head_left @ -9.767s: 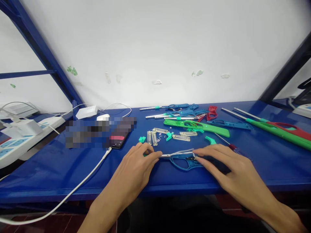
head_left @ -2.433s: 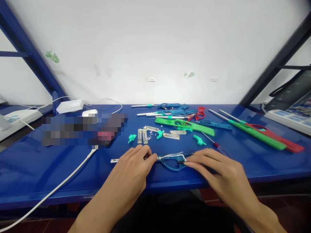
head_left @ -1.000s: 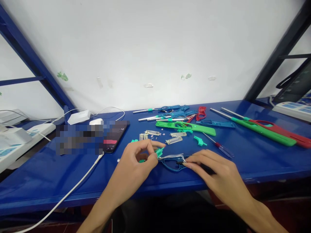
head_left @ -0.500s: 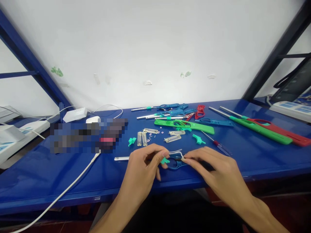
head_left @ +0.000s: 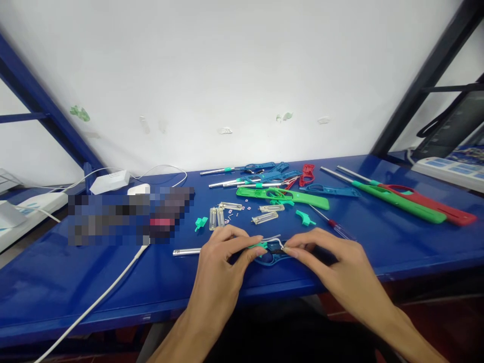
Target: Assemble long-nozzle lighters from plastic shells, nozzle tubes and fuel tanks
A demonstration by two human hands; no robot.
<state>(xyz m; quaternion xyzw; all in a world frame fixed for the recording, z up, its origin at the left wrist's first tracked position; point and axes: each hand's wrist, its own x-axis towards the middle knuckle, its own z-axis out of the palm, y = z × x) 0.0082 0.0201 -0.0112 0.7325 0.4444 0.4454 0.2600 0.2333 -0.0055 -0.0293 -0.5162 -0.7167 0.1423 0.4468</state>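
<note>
My left hand is closed, with a small mint-green trigger piece pinched between thumb and index finger. Under both hands lies a blue lighter shell half, and its metal barrel sticks out to the left. My right hand pinches one end of a thin white tube over the shell. The tube bends and runs left toward my left fingertips. Fingers hide much of the shell and whatever sits inside it.
Clear fuel tanks and loose green triggers lie just behind my hands. Lighter parts, including a green shell, lie farther back. A screwdriver and long assembled lighters are at right. A white cable crosses the left side.
My left fingers have brought the green trigger piece up and against the blue shell's area. My right hand keeps its pinch on the white tube. The whole view has shifted slightly.
</note>
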